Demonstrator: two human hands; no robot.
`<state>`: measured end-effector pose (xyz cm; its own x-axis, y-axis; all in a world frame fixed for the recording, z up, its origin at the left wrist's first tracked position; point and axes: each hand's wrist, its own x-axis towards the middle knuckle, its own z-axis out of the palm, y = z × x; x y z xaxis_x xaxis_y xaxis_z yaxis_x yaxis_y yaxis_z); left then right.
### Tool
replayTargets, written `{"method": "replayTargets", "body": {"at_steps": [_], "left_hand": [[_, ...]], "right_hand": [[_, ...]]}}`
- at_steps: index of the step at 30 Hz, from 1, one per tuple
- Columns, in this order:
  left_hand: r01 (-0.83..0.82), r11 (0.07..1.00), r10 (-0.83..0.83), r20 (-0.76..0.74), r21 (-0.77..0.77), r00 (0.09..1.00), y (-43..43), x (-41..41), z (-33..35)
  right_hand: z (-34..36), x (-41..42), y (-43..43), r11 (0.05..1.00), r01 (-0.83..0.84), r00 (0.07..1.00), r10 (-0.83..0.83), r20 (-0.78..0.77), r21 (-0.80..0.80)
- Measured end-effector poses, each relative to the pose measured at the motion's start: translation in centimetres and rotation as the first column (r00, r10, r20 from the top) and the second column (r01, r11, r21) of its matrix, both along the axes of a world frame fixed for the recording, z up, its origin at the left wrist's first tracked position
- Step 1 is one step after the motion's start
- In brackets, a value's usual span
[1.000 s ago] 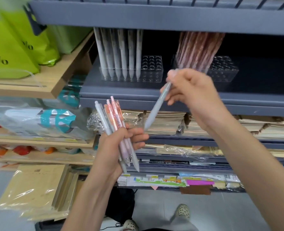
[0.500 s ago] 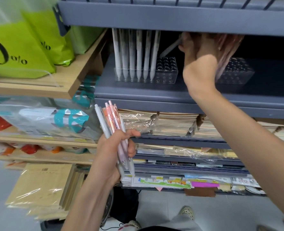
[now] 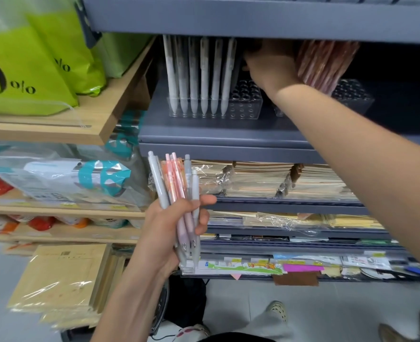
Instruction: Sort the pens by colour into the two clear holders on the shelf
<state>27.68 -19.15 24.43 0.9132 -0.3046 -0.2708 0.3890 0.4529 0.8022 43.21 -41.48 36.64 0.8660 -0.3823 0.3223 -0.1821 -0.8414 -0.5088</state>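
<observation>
In the head view, the left hand (image 3: 169, 225) is low and near, its fingers and thumb curled tight round a bundle of pens (image 3: 177, 178), a fanned mix of grey and pink-orange pens with their clicker ends up. On the grey shelf (image 3: 216, 137) farther back stand the two clear holders. The left holder (image 3: 243, 107) carries a row of upright grey pens (image 3: 199, 72) along its left side, with empty holes to their right. The right holder (image 3: 352, 97) carries pink pens (image 3: 325, 62) that lean to the right.

The right hand (image 3: 270, 67) reaches in over the empty holes, between the two groups. Its fingers are hidden under the upper shelf (image 3: 228, 18), so I cannot tell whether they are apart or clamped on a pen.

The risks, as I judge them: the wrist sits just beside the leaning pink pens and could tip them over; the low upper shelf hides the holes, so a pen could miss its hole; and the fanned bundle could let a pen slip out.
</observation>
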Motion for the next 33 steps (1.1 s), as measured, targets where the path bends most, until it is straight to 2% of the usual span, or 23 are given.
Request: {"method": "replayTargets", "body": {"at_steps": [5, 9, 11, 13, 15, 17, 20, 26, 30, 33], "left_hand": [[0.025, 0.999, -0.025, 0.003, -0.044, 1.000, -0.2, -0.3, -0.2], [0.023, 0.997, -0.023, 0.001, -0.069, 1.000, -0.2, -0.5, -0.1], [0.011, 0.998, -0.010, 0.007, -0.066, 1.000, -0.1, -0.6, 0.0], [-0.008, 0.998, 0.009, 0.015, -0.060, 1.000, -0.1, -0.7, -0.1], [-0.014, 0.999, 0.015, 0.019, -0.039, 1.000, -0.3, -0.8, -0.2], [-0.004, 1.000, 0.004, 0.021, -0.019, 1.000, -0.7, -0.9, -0.3], [0.025, 1.000, -0.026, 0.055, 0.007, 0.998, -1.5, -1.1, -0.3], [0.037, 0.998, -0.033, 0.071, -0.055, 0.997, -3.3, -1.7, -0.3], [0.015, 0.992, -0.010, 0.038, -0.124, 0.999, -4.3, -2.0, -0.2], [0.009, 0.990, -0.007, 0.015, -0.141, 1.000, -4.2, -1.8, 0.0]], "right_hand": [[-0.7, -0.4, -0.3, 0.991, -0.071, 0.997, 0.075, -0.034, 0.114], [-1.3, -1.3, -0.6, 0.977, -0.094, 0.994, 0.080, 0.080, 0.190], [-2.0, -2.9, 0.0, 0.914, -0.154, 0.975, 0.079, 0.207, 0.376], [-2.9, -6.3, 1.0, 0.842, -0.261, 0.955, 0.153, 0.255, 0.471], [-3.7, -10.1, 2.0, 0.807, -0.379, 0.925, 0.349, 0.152, 0.452], [-4.2, -13.0, 3.1, 0.765, -0.465, 0.854, 0.520, -0.001, 0.446], [-4.7, -14.4, 3.6, 0.717, -0.516, 0.777, 0.622, -0.095, 0.470], [-5.3, -15.1, 2.2, 0.707, -0.467, 0.773, 0.618, -0.143, 0.531], [-5.5, -15.7, 0.9, 0.666, -0.458, 0.783, 0.616, -0.088, 0.589], [-5.2, -16.3, -0.5, 0.586, -0.436, 0.812, 0.583, 0.018, 0.683]]}}
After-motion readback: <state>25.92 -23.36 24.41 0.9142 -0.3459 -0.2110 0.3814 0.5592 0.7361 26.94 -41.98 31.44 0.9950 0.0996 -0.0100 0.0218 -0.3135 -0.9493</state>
